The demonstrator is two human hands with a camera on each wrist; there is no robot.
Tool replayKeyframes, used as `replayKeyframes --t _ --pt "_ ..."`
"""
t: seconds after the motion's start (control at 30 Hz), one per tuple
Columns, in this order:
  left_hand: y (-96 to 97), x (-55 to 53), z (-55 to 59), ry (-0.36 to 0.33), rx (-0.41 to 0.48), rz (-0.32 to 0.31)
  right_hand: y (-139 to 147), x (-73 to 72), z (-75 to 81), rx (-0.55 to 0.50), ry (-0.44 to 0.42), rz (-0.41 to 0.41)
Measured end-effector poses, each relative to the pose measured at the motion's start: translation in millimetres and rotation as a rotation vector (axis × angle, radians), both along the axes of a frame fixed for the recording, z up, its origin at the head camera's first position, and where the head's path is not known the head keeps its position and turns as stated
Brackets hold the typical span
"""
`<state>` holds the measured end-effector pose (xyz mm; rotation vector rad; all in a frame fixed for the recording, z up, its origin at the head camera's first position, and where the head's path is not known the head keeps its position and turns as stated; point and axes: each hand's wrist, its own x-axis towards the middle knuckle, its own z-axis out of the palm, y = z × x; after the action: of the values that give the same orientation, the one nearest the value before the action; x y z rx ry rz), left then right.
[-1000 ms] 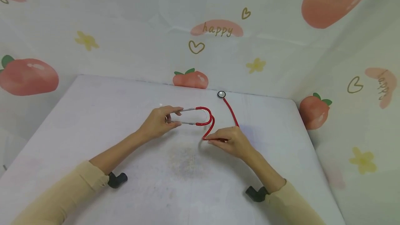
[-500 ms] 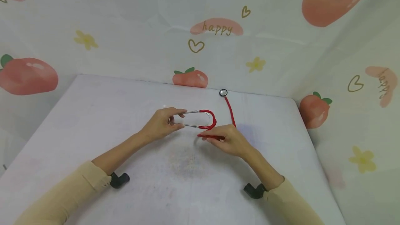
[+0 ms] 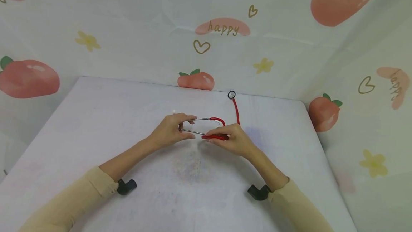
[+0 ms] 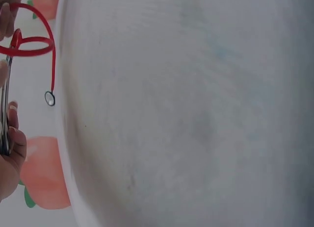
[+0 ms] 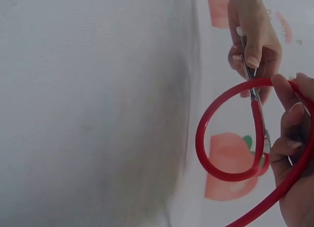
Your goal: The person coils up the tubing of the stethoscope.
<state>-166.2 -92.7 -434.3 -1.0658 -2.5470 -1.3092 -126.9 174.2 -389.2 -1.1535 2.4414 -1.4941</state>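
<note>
A stethoscope with red tubing [image 3: 216,119] is in both hands. My left hand [image 3: 170,130] holds its metal ear tubes [image 3: 196,132] between thumb and fingers; a white ear tip [image 5: 240,31] sticks out past that hand in the right wrist view. Farther right, my right hand [image 3: 236,140] pinches the tubing beside the ear tubes. The tubing bends into a round loop [image 5: 201,138] between the hands. Beyond the right hand it runs to the round chest piece [image 3: 231,95] near the table's back edge. Whether the chest piece touches the table, I cannot tell.
Both hands are above a white table [image 3: 128,99]. Behind and to the right stands a white backdrop [image 3: 145,46] printed with peaches, flowers and hearts. Dark wrist mounts [image 3: 127,187] jut out from the beige sleeves [image 3: 67,201].
The left hand has shifted right with the ear tubes, and the right hand has moved a little left and up with the tubing, so they are closer. The chest piece has slid slightly right.
</note>
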Motion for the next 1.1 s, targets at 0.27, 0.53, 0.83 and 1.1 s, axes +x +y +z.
replayKeyframes --t 0.27,0.53,0.83,1.1 --pt "7.2 1.7 -0.3 0.034 0.005 0.004 -6.4 3.1 17.8 -0.018 -0.031 0.087" --pt "11.8 3.8 -1.1 0.106 -0.018 0.013 -5.3 -9.6 -9.4 -0.022 -0.126 0.067" --pt "14.1 5.2 -3.1 0.153 -0.087 0.036 -5.7 -10.3 -9.9 -0.020 -0.173 0.037" --pt "11.1 3.8 -0.5 0.195 -0.088 0.039 -0.7 -12.4 -5.0 -0.012 -0.198 0.037"
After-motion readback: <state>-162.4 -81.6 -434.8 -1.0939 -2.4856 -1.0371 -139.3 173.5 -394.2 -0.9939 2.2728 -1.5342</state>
